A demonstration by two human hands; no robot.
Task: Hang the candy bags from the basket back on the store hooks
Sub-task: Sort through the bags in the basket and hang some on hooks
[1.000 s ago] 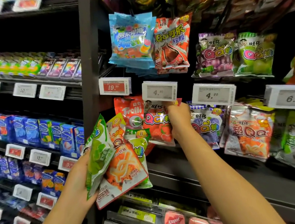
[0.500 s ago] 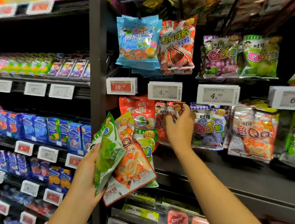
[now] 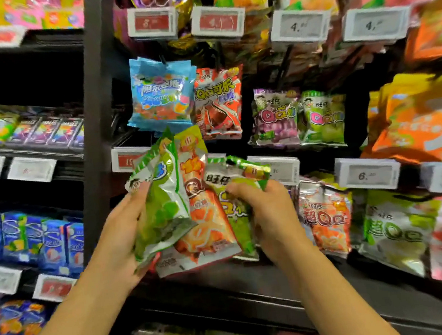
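Fanning a small stack of candy bags in front of the hook display, the left hand (image 3: 124, 233) grips the stack from its 9 o'clock side, thumb pressed across the front of the green gummy bag (image 3: 160, 201), presumably so the printed faces stay readable for sorting. Behind that bag sits an orange gummy bag (image 3: 206, 218), and at the stack's 3 o'clock the right hand (image 3: 272, 216) curls its fingers round a second green bag (image 3: 233, 190), apparently peeling it away as the next one to hang.

A likely home hangs at 2 o'clock from the hands: the green QQ bags on their hook (image 3: 324, 117), beside the purple grape bags (image 3: 274, 117). Directly at 12 o'clock hang blue gummy bags (image 3: 161, 99) and red cola gummy bags (image 3: 219, 101).

Room is tight. White price tags (image 3: 298, 26) jut out at the hook tips, so a bag's hole has to be threaded just behind a tag. The dark upright post (image 3: 94, 126) bounds the bay at 9 o'clock; open space lies below the hands, above the dark lower shelf ledge (image 3: 227, 285). The basket is not in view.
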